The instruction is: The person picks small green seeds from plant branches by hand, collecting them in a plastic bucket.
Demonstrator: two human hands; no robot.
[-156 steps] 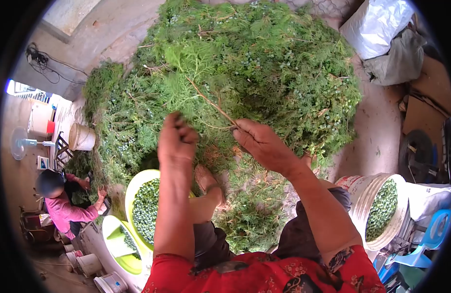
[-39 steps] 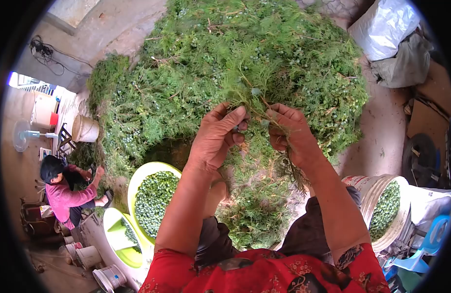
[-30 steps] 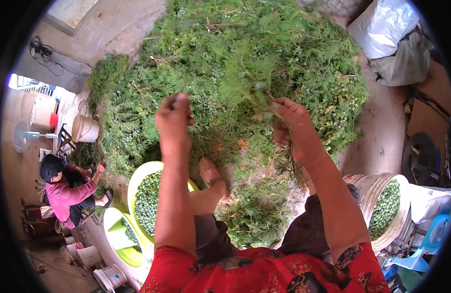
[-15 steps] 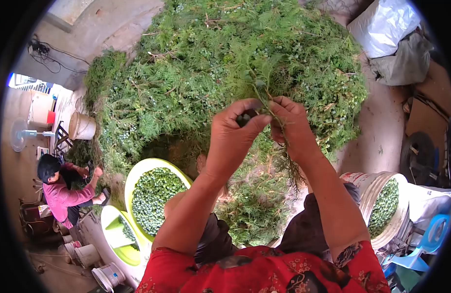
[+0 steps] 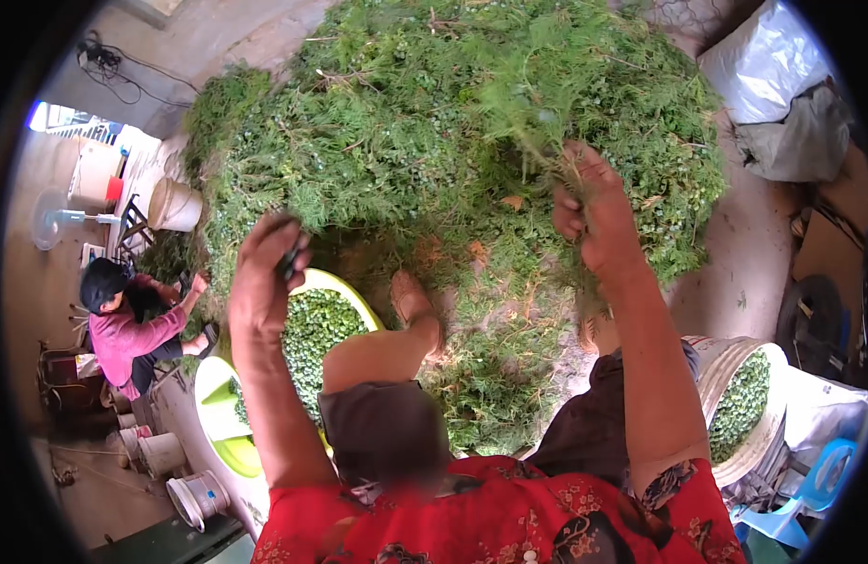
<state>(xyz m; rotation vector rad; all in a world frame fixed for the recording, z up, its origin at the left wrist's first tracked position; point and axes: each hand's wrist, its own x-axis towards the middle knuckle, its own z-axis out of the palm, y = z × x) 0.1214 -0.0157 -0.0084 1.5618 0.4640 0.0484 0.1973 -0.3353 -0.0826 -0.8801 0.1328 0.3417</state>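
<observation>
My left hand (image 5: 265,273) is up over the rim of the yellow-green basin (image 5: 345,282), its fingers curled round a few dark berries, partly blurred. Inside that basin lie many green, bluish berries (image 5: 321,329). Farther right, my right hand (image 5: 594,207) grips a leafy evergreen sprig (image 5: 537,141), whose feathery tip points away from me and is smeared by motion. Behind both hands spreads a big heap of cut evergreen branches (image 5: 406,141) dotted with berries.
A white bucket of berries (image 5: 744,404) stands at my right, near a blue plastic chair (image 5: 824,479). White and grey sacks (image 5: 768,66) lie at the back right. At left sits another person in a pink top (image 5: 138,334), beside several buckets (image 5: 175,205).
My hands have come apart. The left moved left and toward the basin with the berries; the right went slightly right and away from me with the sprig.
</observation>
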